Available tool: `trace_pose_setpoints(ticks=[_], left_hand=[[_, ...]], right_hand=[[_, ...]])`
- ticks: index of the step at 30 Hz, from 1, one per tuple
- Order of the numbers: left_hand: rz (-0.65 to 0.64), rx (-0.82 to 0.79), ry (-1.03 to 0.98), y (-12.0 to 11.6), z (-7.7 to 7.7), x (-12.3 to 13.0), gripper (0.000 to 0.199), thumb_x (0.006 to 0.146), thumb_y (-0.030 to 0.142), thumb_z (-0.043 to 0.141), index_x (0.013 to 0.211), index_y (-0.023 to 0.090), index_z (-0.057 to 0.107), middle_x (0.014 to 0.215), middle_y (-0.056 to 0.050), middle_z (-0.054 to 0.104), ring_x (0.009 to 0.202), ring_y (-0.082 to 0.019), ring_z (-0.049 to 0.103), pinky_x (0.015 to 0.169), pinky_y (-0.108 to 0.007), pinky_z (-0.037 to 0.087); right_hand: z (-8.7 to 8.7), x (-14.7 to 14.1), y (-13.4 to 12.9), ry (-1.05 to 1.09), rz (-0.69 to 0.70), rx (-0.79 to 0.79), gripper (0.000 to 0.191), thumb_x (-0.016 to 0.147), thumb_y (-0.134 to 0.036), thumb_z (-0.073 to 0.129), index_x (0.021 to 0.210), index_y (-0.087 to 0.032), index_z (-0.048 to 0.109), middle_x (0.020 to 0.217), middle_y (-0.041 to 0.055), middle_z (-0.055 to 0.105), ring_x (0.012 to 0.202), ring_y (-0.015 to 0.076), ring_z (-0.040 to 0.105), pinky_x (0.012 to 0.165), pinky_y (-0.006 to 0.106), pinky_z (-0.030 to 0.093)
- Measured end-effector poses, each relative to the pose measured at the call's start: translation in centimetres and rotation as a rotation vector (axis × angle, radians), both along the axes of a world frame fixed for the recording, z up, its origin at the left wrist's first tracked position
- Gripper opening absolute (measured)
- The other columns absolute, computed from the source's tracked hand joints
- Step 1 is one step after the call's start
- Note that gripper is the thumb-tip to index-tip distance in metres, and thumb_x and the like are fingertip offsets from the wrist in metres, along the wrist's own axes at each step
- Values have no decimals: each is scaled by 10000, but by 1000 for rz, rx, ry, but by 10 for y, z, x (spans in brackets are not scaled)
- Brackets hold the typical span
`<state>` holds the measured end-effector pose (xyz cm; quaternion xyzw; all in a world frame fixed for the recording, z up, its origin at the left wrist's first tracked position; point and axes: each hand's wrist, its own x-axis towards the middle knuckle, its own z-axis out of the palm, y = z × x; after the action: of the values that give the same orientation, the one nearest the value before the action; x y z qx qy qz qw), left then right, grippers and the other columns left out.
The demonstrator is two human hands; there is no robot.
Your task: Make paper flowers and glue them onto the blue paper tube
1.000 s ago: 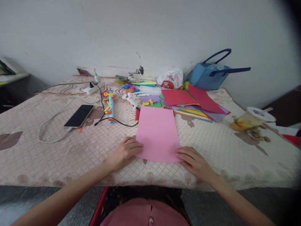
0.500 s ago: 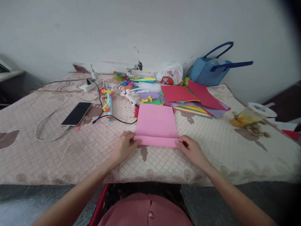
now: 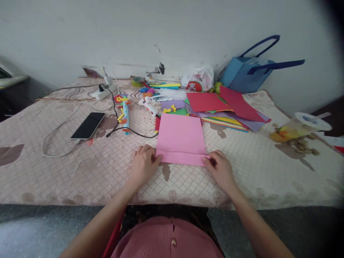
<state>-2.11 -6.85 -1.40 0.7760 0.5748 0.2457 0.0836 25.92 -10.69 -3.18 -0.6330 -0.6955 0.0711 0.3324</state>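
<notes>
A sheet of pink paper (image 3: pixel 181 134) lies on the patterned tablecloth in front of me, its near edge folded up into a narrow strip. My left hand (image 3: pixel 145 163) pinches the left end of that strip between thumb and fingers. At the strip's right end, my right hand (image 3: pixel 219 166) grips the paper the same way. Just beyond the sheet are a white glue gun (image 3: pixel 148 105) and small yellow paper pieces (image 3: pixel 170 108). A light-blue stick with colourful paper shapes (image 3: pixel 125 114) lies to the left.
Stacked coloured paper (image 3: pixel 209 102) lies behind on the right, by a blue bag (image 3: pixel 245 73) and a white plastic bag (image 3: pixel 199 79). A plastic cup (image 3: pixel 298 127) stands far right. On the left are a phone (image 3: pixel 88 126), a power strip (image 3: pixel 103 92) and a black cord (image 3: pixel 138 133).
Both hands still hold the folded strip, which now looks pressed flatter. My left hand's fingers have shifted slightly. The camera view has moved a little.
</notes>
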Motion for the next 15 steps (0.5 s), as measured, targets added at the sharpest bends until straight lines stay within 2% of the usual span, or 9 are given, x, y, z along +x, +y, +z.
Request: trace_pose_setpoints(ticks=[15], left_hand=[[25,-4,-51,-3,-3,2,180,801,293,582,674,179,526,840,-38,588,838,-211,515,803,-380,388]], right_hand=[[-1,-4,-1,12,-27,-1,213,851,-289,538,669,-200,471,746,16,459,633,147,477,599,291,406]])
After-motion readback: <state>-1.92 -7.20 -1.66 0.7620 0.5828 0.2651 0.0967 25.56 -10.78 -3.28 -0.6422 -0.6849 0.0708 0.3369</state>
